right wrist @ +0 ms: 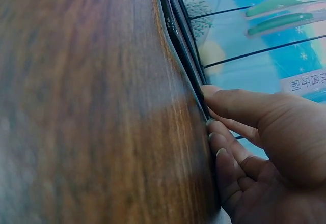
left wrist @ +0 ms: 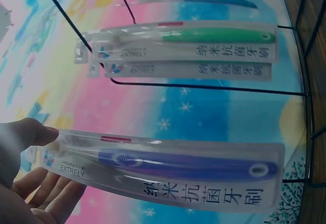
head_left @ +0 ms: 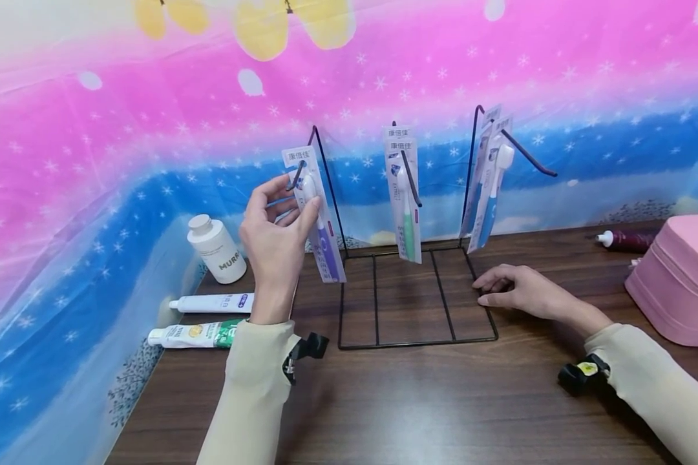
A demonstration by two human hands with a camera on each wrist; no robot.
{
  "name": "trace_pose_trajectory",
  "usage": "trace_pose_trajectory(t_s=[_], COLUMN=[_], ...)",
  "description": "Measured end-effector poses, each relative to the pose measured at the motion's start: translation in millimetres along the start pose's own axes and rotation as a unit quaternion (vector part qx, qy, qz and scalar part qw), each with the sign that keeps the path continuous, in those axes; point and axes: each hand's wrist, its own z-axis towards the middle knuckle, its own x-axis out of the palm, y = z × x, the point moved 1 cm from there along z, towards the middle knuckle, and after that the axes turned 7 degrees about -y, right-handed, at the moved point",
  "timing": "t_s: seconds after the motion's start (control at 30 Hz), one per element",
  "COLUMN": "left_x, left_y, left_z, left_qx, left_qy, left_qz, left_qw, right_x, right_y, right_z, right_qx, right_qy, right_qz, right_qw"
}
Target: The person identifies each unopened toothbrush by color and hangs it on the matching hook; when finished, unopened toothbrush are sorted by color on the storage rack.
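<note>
My left hand [head_left: 276,226] pinches a packaged purple toothbrush [head_left: 326,248] by its upper part, thumb on one side and fingers on the other. The pack's top is at the tip of the left hook of a black wire display rack [head_left: 378,342]. In the left wrist view the same purple toothbrush [left wrist: 188,165] lies across the frame, its clear blister facing the camera. My right hand [head_left: 520,292] holds the right side wire of the rack's base, low on the tabletop. Packaged green toothbrushes [head_left: 408,226] hang from the middle hook, blue ones [head_left: 491,210] from the right hook.
Left of the rack are a white bottle [head_left: 216,252], a white tube [head_left: 212,303] and a green-and-white tube [head_left: 194,334]. A pink case [head_left: 683,278] and a dark red tube [head_left: 625,240] are at the right. A patterned cloth [head_left: 151,194] hangs behind the wooden table [head_left: 413,407].
</note>
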Motion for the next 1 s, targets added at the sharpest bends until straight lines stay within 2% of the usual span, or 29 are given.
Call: trace_pose_trajectory(t_s=[0.1, 0.27, 0.4, 0.47, 0.63, 1.0], left_x=[0.8, 5.3, 11.0, 12.9, 15.6, 20.3], left_y=[1.0, 18.1, 23.6, 32.8, 38.9, 47.1], left_z=[2.4, 9.6, 14.2, 17.3, 22.5, 31.2], left_qx=[-0.003, 0.002, -0.001, 0.001, 0.006, 0.008], left_qy=[0.000, 0.000, 0.005, 0.011, 0.029, 0.049], left_qz=[0.008, 0.024, 0.033, 0.041, 0.064, 0.075], left_qw=[1.0000, 0.9997, 0.9994, 0.9991, 0.9975, 0.9959], right_x=[0.0, -0.5, -0.5, -0.4, 0.2, 1.0], right_y=[0.2, 0.7, -0.1, -0.5, -0.3, -0.5], right_z=[0.9, 1.6, 1.1, 0.9, 0.8, 0.5], right_qx=[-0.003, -0.005, -0.007, -0.006, 0.000, -0.009], right_qy=[-0.001, 0.000, 0.001, 0.001, 0.001, -0.002], right_qz=[0.000, 0.003, 0.004, 0.005, 0.004, 0.003], right_qw=[1.000, 1.000, 1.000, 1.000, 1.000, 1.000])
